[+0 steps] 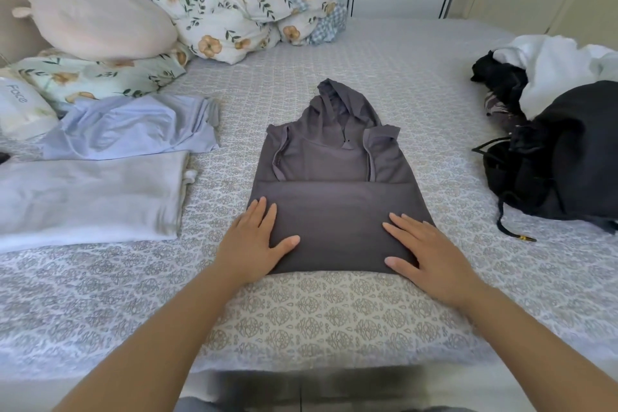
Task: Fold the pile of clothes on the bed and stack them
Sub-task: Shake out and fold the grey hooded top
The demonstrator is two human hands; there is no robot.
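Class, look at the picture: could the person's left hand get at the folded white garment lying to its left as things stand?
Probably yes. The left hand lies flat on the grey hoodie, holding nothing, and only bare bedspread separates it from the folded white garment.

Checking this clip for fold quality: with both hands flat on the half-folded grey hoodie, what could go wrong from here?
1. The hood lies untucked beyond the grey hoodie; another fold could leave it bulging.
2. The left hand and right hand only press flat on the bottom fold; once lifted, it may spring open.
3. The unfolded dark pile trails a drawstring that might snag.
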